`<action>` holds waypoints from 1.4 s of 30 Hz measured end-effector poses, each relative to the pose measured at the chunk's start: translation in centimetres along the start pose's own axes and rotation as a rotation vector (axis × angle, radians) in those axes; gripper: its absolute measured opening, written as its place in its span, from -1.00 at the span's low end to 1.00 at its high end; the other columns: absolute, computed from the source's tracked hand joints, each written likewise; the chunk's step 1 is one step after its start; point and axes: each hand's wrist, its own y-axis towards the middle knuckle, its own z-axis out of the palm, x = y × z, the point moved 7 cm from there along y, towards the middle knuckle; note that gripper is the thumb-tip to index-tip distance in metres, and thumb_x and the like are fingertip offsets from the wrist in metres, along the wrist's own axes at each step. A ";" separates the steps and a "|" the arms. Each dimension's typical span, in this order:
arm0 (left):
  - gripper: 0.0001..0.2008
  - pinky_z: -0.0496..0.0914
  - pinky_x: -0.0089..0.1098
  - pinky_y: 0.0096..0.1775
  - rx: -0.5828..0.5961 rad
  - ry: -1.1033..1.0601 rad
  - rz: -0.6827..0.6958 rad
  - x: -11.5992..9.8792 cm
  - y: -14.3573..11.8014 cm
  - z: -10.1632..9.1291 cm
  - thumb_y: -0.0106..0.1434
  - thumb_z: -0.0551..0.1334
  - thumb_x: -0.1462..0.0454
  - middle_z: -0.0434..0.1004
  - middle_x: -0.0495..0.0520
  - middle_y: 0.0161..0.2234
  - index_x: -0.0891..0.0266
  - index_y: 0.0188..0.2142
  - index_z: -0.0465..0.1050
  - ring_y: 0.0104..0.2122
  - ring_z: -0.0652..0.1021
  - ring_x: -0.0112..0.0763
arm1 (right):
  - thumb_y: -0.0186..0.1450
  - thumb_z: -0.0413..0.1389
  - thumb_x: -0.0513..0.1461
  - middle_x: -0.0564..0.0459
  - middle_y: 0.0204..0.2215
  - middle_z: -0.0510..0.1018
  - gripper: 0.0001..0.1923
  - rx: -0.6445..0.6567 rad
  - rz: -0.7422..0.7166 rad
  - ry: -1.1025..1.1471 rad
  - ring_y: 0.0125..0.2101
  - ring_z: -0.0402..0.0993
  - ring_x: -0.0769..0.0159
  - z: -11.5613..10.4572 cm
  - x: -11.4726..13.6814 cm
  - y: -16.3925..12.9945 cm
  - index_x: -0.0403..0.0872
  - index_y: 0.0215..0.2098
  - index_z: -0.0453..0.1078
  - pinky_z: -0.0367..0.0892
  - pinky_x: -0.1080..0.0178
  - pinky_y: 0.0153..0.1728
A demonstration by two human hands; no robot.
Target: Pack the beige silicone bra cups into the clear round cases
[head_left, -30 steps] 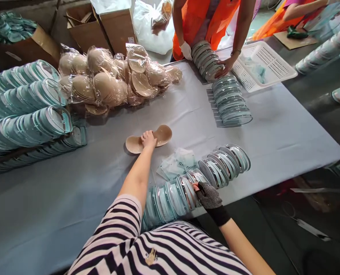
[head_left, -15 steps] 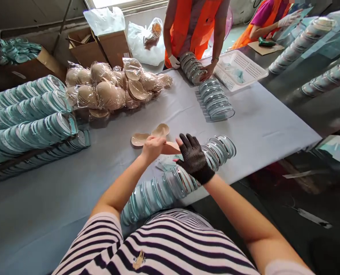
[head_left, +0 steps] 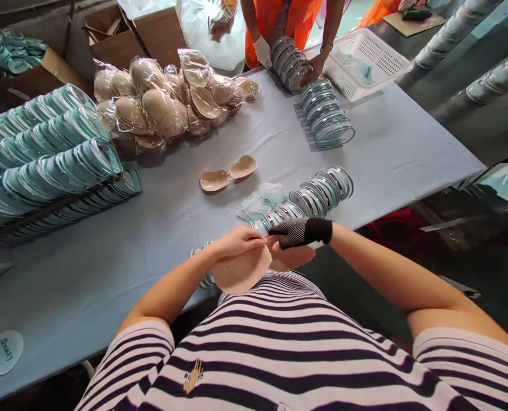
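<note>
Both hands have come back from over the desk (head_left: 87, 274) to just in front of my chest at its near edge. My left hand (head_left: 237, 242) and gloved right hand (head_left: 294, 242) now hold one beige cup pad (head_left: 241, 271) between them, where half a second ago they met farther out, above the paper slips (head_left: 265, 200). Left grip: fingers pinched shut on the pad's upper rim. Right grip: fingers curled closed on the pad's right edge, palm partly hidden behind it. The pad is lifted clear of the desk, its face turned up toward me. The joined beige pair (head_left: 228, 174) lies unmoved at mid-desk, beyond the row of round clear cases (head_left: 318, 194). Far side: a co-worker's hands (head_left: 311, 65) rest on another stack of cases (head_left: 290, 60) beside the white basket (head_left: 386, 68), as before.
</note>
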 end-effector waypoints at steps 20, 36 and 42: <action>-0.71 0.32 -0.40 -0.25 0.029 0.390 -0.018 0.6 -0.4 5.4 0.32 0.10 0.20 0.60 0.04 -0.33 0.16 -0.36 0.60 -0.33 0.51 -0.35 | 0.37 0.02 -0.24 -0.08 -0.27 0.63 -0.76 -0.172 0.316 0.022 -0.27 0.53 0.21 7.6 3.2 -3.5 -0.07 -0.23 0.55 0.30 0.27 -0.27; -0.76 0.24 -0.44 -0.36 -0.016 0.156 -0.026 -0.9 0.4 4.7 0.22 0.18 0.23 0.47 -0.02 -0.48 0.25 -0.51 0.50 -0.41 0.44 -0.44 | 0.27 0.08 -0.15 0.06 -0.49 0.54 -0.78 -0.489 0.204 0.526 -0.42 0.42 0.33 7.2 0.4 -4.9 -0.12 -0.43 0.44 0.27 0.30 -0.34; -0.79 0.26 -0.45 -0.43 0.056 -0.216 -0.213 2.1 0.8 7.4 0.14 0.17 0.23 0.37 -0.09 -0.61 0.30 -0.50 0.50 -0.54 0.37 -0.49 | 0.27 0.03 -0.21 0.06 -0.48 0.57 -0.80 -0.602 0.276 0.567 -0.41 0.45 0.33 7.2 0.1 -4.3 -0.11 -0.43 0.43 0.32 0.31 -0.33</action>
